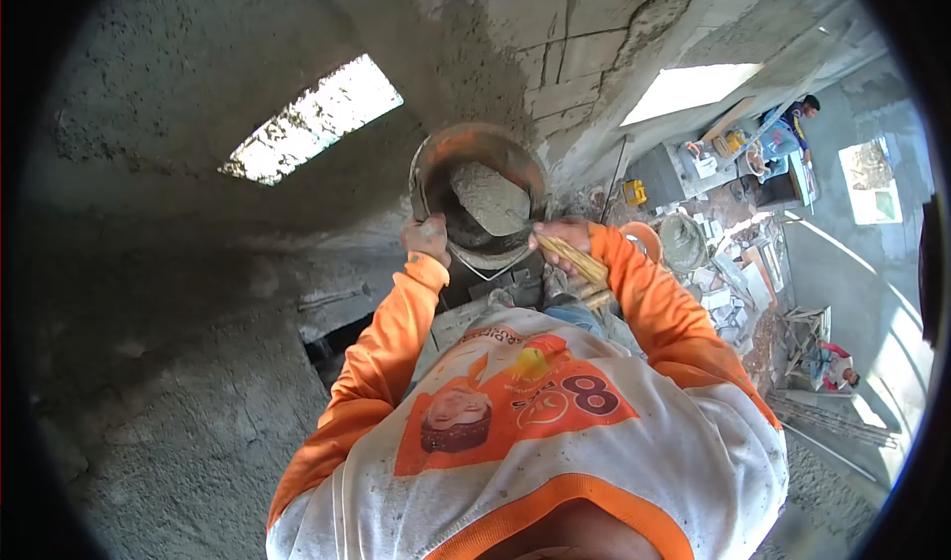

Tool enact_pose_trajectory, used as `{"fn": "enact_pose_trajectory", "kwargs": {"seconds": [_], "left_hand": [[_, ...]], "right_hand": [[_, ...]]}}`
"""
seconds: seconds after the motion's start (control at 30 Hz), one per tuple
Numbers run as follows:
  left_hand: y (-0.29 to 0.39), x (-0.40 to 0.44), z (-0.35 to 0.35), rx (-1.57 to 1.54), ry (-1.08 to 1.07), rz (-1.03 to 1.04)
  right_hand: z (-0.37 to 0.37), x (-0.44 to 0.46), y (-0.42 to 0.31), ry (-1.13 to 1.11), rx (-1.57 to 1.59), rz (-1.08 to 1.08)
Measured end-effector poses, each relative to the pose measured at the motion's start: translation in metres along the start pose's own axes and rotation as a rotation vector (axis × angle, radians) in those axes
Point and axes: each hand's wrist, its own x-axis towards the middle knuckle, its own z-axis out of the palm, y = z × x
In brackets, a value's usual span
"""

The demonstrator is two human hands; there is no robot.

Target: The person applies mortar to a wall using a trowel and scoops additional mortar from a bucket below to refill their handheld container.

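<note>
— Where is your wooden-handled trowel (575, 262)?
— Just above the middle of the frame, its blade end inside your bucket (527, 156), where you have a lump of grey mix (490, 199).
— And your right hand (563, 238)?
— Closed around the trowel's handle, while your left hand (426, 237) grips the bucket's left side at the rim.
— What lies around you?
— An orange tub (646, 240) right of your right hand, rubble (728, 298) farther right, a bright opening (315, 119) at upper left, and one person (794, 124) at upper right.
</note>
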Motion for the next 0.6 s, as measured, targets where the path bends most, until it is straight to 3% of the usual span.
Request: {"fn": "enact_pose_trajectory", "kwargs": {"seconds": [0.1, 0.17, 0.23, 0.27, 0.3, 0.33, 0.37, 0.4, 0.43, 0.5, 0.6], "left_hand": [[0.001, -0.015, 0.01, -0.082, 0.06, 0.026], [-0.057, 0.009, -0.009, 0.055, -0.018, 0.189], [-0.072, 0.024, -0.002, 0.071, 0.032, -0.136], [-0.071, 0.032, 0.006, -0.014, 0.021, -0.108], [-0.073, 0.04, 0.005, -0.085, 0.007, -0.086], [-0.113, 0.072, -0.005, 0.059, 0.065, 0.05], [-0.105, 0.064, -0.01, 0.444, 0.126, 0.163], [-0.121, 0.065, -0.014, 0.184, 0.09, 0.193], [-0.093, 0.044, -0.005, 0.183, 0.081, 0.137], [-0.053, 0.008, -0.004, 0.172, 0.078, 0.089], [-0.064, 0.004, -0.021, 0.323, 0.104, 0.134]], "right_hand": [[-0.006, -0.024, 0.021, -0.215, -0.049, -0.265], [0.004, -0.03, 0.023, -0.12, 0.122, -0.242], [-0.02, 0.001, 0.02, -0.173, 0.339, -0.249], [-0.023, 0.004, 0.011, -0.008, 0.256, -0.286], [-0.022, -0.004, 0.003, -0.127, 0.215, -0.376], [-0.021, -0.018, -0.01, -0.249, 0.177, -0.447], [-0.011, -0.045, -0.028, -0.242, 0.142, -0.501], [0.009, -0.077, -0.041, -0.239, 0.156, -0.605], [0.03, -0.111, -0.051, -0.24, 0.175, -0.697], [0.08, -0.188, -0.079, -0.034, 0.107, -0.9], [0.147, -0.267, -0.101, 0.342, -0.382, -1.756]]}}
